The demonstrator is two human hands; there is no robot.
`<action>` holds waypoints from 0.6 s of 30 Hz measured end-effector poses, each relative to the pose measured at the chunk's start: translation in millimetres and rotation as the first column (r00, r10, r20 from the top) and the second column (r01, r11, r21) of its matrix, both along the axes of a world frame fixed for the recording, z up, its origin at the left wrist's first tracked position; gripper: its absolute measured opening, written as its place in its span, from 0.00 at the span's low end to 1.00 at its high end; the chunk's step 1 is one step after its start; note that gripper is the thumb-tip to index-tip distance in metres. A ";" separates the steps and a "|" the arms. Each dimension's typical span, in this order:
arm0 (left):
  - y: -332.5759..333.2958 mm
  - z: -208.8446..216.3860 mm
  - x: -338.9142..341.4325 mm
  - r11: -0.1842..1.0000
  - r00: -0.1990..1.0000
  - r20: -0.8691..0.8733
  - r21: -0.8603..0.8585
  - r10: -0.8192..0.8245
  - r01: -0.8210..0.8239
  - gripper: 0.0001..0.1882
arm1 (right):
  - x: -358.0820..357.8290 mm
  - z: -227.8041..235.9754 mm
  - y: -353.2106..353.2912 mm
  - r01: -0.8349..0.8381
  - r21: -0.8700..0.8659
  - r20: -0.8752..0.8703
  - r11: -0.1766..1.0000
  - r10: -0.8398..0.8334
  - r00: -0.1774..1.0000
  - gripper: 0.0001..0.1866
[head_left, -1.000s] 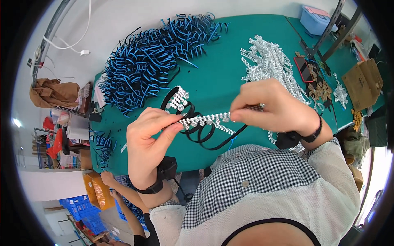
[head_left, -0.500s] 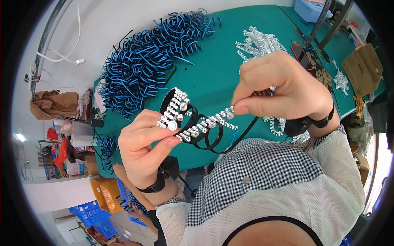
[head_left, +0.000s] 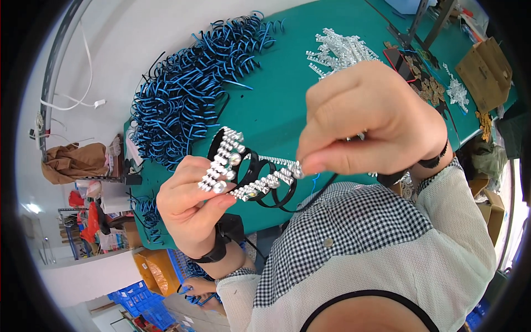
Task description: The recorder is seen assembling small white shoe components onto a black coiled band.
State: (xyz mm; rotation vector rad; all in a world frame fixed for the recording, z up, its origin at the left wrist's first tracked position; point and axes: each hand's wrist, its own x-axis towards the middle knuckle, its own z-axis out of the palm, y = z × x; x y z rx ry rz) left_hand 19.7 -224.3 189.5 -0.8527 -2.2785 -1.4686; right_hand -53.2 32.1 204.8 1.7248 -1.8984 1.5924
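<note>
Between thumb and fingers, my left hand (head_left: 188,205) pinches a silver beaded trim (head_left: 223,160) with shiny round beads, where it bends back in a loop. A black backing shows on the trim's inner side. My right hand (head_left: 376,122) is closed on the other end of the same trim, thumb against the forefinger. The stretch between the hands slants up to the right. Black coiled strap (head_left: 284,193) hangs in loops just behind it. Both hands are above the green table, and the right one hides part of the table behind it.
A large heap of blue-and-black coiled strips (head_left: 182,99) lies on the green table (head_left: 276,88) at the far left. Silver trims (head_left: 343,50) are piled behind my right hand. Gold-brown pieces (head_left: 431,88) and a cardboard box (head_left: 487,74) are at right. Another person's hand (head_left: 199,288) shows lower left.
My right hand has moved left and slightly down, toward my left hand, so the trim between them is shorter and slacker. Both hands keep their hold. The whole view has shifted slightly.
</note>
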 end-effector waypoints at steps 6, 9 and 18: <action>4.2 -4.7 -0.2 0.993 0.999 0.038 0.117 0.017 -0.022 0.10 | -8.4 -12.2 4.2 0.005 0.081 0.236 0.997 -0.024 0.971 0.05; 3.4 -9.9 -1.3 0.990 0.999 0.035 0.140 -0.012 0.007 0.12 | -13.3 -18.7 2.6 -0.042 0.113 0.315 0.993 0.005 0.949 0.06; 18.0 -20.9 -10.5 0.954 0.997 -0.038 0.291 -0.066 0.075 0.16 | -21.7 -37.1 -9.4 -0.195 -0.008 0.419 0.981 0.180 0.890 0.07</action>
